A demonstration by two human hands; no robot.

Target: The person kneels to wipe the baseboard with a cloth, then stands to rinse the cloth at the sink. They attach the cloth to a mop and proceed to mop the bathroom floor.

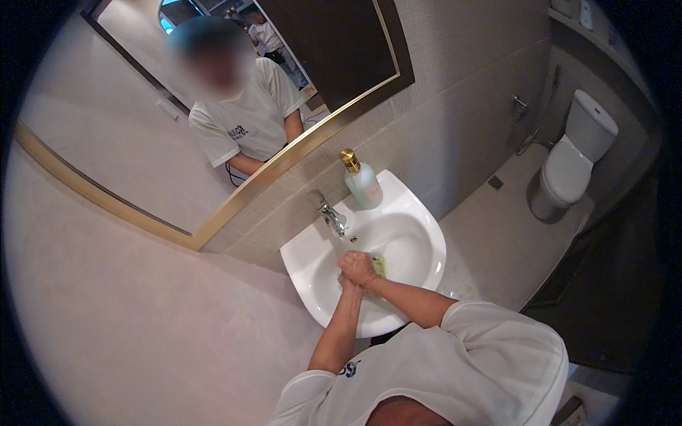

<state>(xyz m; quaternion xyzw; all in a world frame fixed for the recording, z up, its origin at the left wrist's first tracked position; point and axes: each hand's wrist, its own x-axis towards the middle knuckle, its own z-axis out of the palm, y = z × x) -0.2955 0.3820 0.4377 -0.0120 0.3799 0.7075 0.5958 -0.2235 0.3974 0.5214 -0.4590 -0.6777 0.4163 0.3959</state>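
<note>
Both my hands are pressed together low in the white washbasin [419, 216], below the chrome faucet [332, 219]. My right hand [361, 268] lies on top with its fingers curled closed. My left hand [347, 281] is mostly covered by it, and its fingers are hidden. A small pale-green patch shows between the fingers; what they hold I cannot make out. Right beside my right hand, a yellow-green wet thing [381, 267] with a dark spot rests in the bowl; its kind is unclear. Water appears to run from the spout onto my hands.
A pale-blue pump bottle [365, 186] with a gold top stands on the basin's back rim. Above the basin hangs a gold-framed mirror [213, 231], reflecting me and another person behind. Farther right are a white toilet [568, 176], a wall spray hose, and a floor drain [495, 183].
</note>
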